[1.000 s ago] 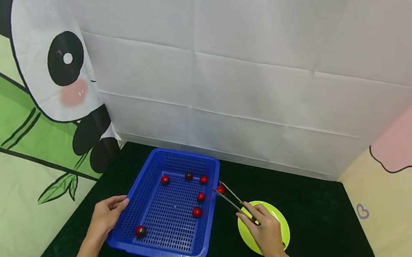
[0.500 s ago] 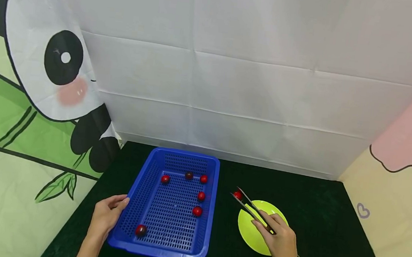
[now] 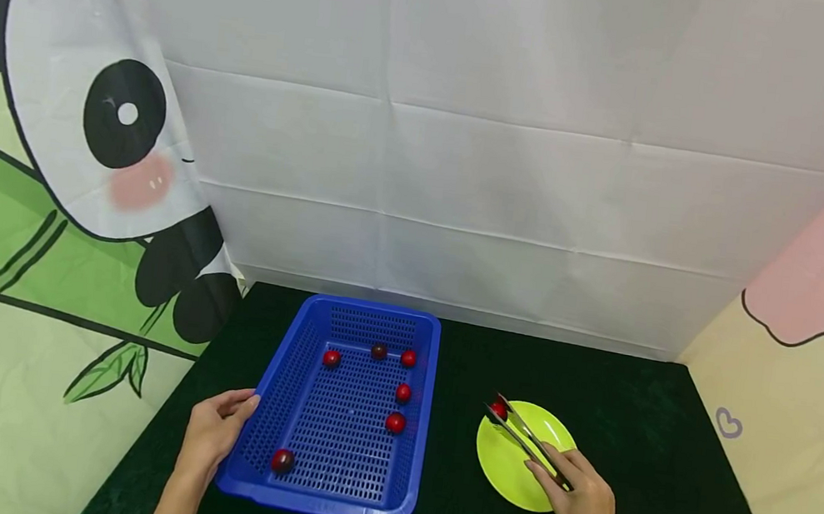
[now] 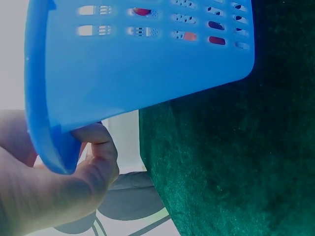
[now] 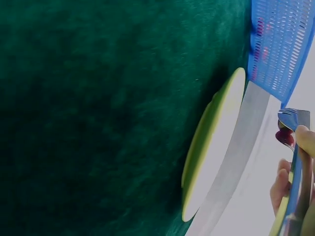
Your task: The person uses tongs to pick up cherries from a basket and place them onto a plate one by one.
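I see the R hand (image 3: 583, 497) w/ thumb & fingers pinching metal tongs (image 3: 535, 452), tips nipping a small red tomato (image 3: 498, 410) above the far L edge of the yellow-green plate (image 3: 510, 470). L hand (image 3: 211, 430) grips the L rim of the blue basket (image 3: 314, 505), fingers curled round it. Six tomatoes (image 3: 395, 423) in there: 3 along R side, 2 twd far end, 1 nr front L corner. Plate's R of basket, apart, both on dk green cloth (image 3: 669, 468).

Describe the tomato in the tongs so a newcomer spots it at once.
Find the blue basket, then the yellow-green plate to its right. The right hand holds tongs near that plate, pinching the tomato. It's the only tomato visible outside the basket.
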A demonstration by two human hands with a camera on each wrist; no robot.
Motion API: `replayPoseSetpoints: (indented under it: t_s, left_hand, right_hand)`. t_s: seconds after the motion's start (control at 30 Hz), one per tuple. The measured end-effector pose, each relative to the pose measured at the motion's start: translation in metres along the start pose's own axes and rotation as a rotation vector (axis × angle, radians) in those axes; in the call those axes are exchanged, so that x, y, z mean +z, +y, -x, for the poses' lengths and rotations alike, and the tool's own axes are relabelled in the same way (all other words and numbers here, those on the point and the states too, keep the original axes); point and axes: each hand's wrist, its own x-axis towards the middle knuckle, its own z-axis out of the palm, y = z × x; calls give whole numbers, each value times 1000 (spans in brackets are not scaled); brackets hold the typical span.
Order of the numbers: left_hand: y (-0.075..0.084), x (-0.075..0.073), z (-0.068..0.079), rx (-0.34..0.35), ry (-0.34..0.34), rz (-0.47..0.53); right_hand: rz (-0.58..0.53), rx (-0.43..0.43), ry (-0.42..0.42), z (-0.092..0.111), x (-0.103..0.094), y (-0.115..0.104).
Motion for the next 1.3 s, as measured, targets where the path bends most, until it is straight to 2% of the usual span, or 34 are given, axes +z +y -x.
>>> replayPoseSetpoints:
  t_s: [0.47, 1.0, 1.3]
  left_hand:
    - [1, 0, 1, -2, 1, 4]
    - [1, 0, 1, -4, -5, 5]
    - [-1, 1, -1, -21, -3, 3]
  right_hand:
    - [88, 14, -81, 13, -4, 11]
    - [118, 70, -197, 18, -4, 16]
    - [114, 84, -216, 17, -5, 18]
